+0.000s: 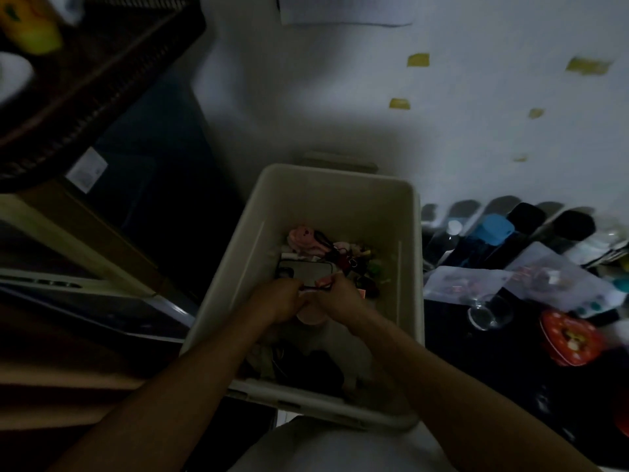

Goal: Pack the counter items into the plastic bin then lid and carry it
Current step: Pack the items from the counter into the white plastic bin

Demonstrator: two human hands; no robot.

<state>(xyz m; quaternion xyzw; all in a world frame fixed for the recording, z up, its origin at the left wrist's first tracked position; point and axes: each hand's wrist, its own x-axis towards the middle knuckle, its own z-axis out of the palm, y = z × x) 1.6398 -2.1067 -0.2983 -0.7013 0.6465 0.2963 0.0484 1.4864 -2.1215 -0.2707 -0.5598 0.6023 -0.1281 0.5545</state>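
A beige plastic bin (340, 195) stands in front of me with both my arms reaching down into it. Inside lie a pink plush toy (301, 238), a phone case (306, 269) and several small trinkets. My left hand (279, 299) and my right hand (337, 294) meet over the bin's middle. Both hands have curled fingers pinching a small pale item with a dark cord between them. What lies under the hands is hidden. The scene is dim.
A dark counter (510, 352) to the right carries a red heart-shaped tin (566, 337), a glass cup (490, 310), plastic bags (531, 277) and several bottles, one with a blue cap (493, 229). A cardboard box (102, 229) and a dark basket (102, 73) stand at the left.
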